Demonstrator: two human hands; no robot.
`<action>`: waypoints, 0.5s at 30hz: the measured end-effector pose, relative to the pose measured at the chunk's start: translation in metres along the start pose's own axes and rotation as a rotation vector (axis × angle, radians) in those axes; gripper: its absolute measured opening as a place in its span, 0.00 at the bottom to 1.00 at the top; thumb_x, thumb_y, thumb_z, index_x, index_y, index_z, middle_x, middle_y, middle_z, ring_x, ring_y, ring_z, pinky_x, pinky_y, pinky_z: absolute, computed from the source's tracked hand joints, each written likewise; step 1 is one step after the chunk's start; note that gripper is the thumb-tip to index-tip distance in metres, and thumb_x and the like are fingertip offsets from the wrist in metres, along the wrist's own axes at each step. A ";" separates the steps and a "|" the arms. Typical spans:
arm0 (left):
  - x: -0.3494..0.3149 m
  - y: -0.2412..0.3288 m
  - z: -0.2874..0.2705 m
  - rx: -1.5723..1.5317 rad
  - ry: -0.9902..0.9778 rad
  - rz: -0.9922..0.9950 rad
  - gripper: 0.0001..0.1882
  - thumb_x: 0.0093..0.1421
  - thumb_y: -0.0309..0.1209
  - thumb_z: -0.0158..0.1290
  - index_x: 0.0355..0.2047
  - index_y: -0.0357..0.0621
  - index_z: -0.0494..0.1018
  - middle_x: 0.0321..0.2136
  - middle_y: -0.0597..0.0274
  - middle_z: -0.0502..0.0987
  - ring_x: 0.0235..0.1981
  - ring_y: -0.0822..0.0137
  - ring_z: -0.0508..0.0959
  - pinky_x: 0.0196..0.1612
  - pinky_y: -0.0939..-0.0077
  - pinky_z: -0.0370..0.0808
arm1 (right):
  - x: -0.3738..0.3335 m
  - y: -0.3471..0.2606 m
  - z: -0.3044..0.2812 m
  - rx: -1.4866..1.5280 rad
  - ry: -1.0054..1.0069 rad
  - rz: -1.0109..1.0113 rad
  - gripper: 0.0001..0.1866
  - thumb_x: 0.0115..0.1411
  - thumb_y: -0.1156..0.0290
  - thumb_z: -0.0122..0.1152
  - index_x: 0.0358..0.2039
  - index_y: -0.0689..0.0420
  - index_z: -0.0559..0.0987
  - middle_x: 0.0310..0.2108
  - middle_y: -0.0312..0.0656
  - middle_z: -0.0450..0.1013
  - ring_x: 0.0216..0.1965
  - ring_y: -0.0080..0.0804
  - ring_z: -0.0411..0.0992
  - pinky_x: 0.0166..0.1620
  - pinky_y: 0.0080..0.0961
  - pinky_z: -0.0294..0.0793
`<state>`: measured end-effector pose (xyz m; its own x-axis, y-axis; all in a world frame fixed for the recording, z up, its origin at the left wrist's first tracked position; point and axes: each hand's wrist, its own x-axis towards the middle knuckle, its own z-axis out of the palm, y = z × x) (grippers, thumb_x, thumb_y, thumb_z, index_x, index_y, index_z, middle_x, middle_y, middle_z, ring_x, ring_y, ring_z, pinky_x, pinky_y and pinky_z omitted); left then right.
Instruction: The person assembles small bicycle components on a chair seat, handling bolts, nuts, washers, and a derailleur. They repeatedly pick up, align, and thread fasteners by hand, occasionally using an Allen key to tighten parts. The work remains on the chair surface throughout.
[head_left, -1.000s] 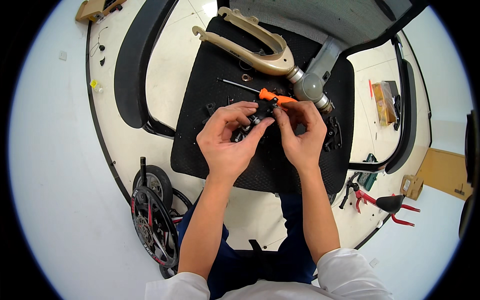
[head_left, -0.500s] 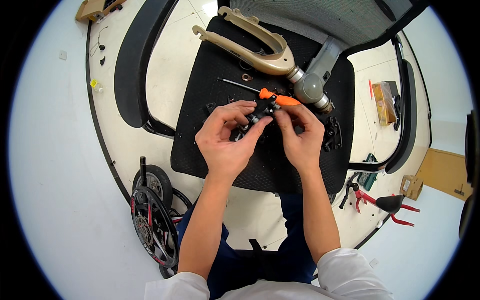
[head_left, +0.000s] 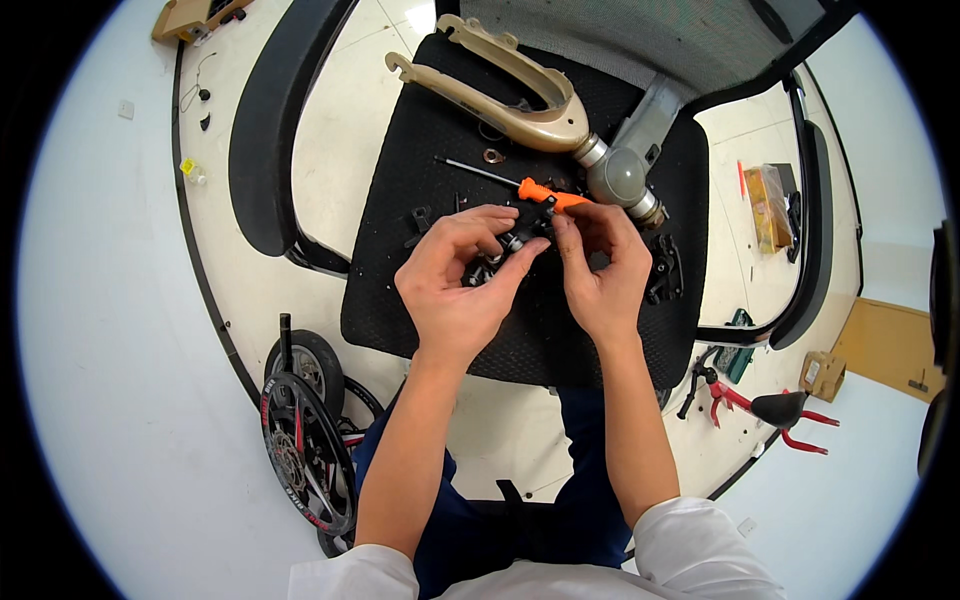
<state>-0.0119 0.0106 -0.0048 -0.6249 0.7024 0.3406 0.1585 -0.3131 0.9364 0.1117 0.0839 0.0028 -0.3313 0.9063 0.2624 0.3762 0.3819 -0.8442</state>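
Above the black chair seat, my left hand (head_left: 455, 275) grips a small black-and-silver mechanical part (head_left: 515, 240), which looks like a bicycle brake caliper. Its thumb and fingers are closed round the part, covering much of it. On the part's right end, my right hand (head_left: 605, 265) pinches with thumb and forefinger; whether it holds a smaller piece there is hidden. Just beyond the hands lies a screwdriver (head_left: 540, 192) with an orange handle, its shaft pointing left. A similar black part (head_left: 664, 270) rests on the seat to the right of my right hand.
A beige bicycle fork (head_left: 520, 115) with a grey head joint lies across the far seat (head_left: 400, 300). Small black pieces (head_left: 420, 218) and a copper-coloured ring (head_left: 493, 156) are scattered nearby. Armrests (head_left: 262, 130) flank the seat. Wheels (head_left: 300, 450) stand at lower left; a red bike frame (head_left: 735, 395) lies right.
My left hand has shifted slightly to the right, and the held part has turned a little. My right hand stays at the part's right end with its fingers slightly moved.
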 end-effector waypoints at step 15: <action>0.001 -0.001 0.000 -0.010 0.017 0.010 0.18 0.44 0.10 0.67 0.27 0.36 0.68 0.35 0.51 0.79 0.43 0.62 0.81 0.50 0.68 0.79 | 0.000 0.005 0.001 0.019 -0.049 0.027 0.10 0.55 0.80 0.67 0.36 0.62 0.76 0.31 0.44 0.73 0.25 0.34 0.73 0.31 0.22 0.72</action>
<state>-0.0122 0.0115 -0.0052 -0.6362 0.6885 0.3481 0.1573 -0.3260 0.9322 0.1127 0.0857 -0.0020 -0.3632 0.9063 0.2163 0.3697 0.3533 -0.8593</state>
